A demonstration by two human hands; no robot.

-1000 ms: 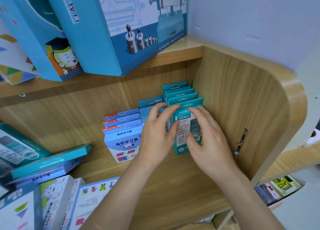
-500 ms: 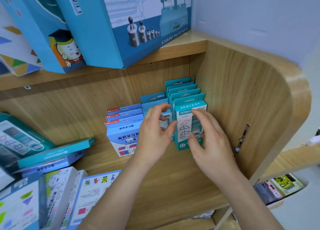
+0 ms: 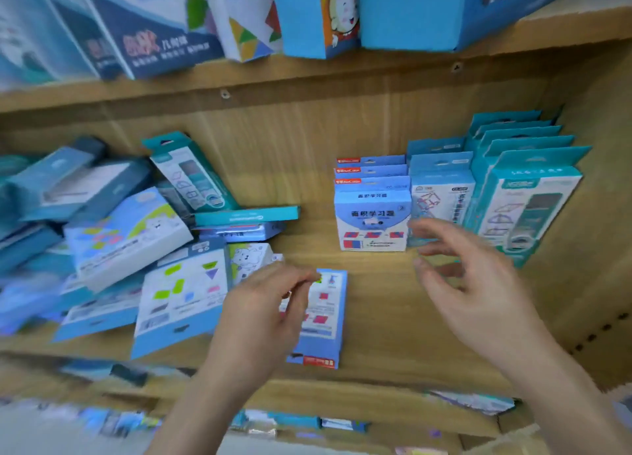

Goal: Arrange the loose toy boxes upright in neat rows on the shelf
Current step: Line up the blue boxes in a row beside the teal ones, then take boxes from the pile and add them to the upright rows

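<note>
Three rows of toy boxes stand upright at the right of the wooden shelf [image 3: 386, 321]: a teal row [image 3: 523, 208] by the side wall, a middle row [image 3: 441, 194] and a light blue row [image 3: 372, 222]. One light blue box [image 3: 325, 321] lies flat near the shelf's front edge. My left hand [image 3: 263, 314] hovers over its left side with fingers loosely bent; the blur hides whether it touches the box. My right hand [image 3: 475, 283] is spread in the air in front of the middle and teal rows, holding nothing. A jumbled pile of loose boxes [image 3: 136, 239] fills the left.
Larger boxes [image 3: 154, 33] lean on the shelf above. The wooden side wall [image 3: 608, 256] closes the shelf on the right. More items lie blurred on the lower shelf [image 3: 294, 420]. Bare board lies between the flat box and the upright rows.
Both hands have let go of the front teal box and drawn back. The left hand moved left to the flat blue box. The view has swung left, showing the pile.
</note>
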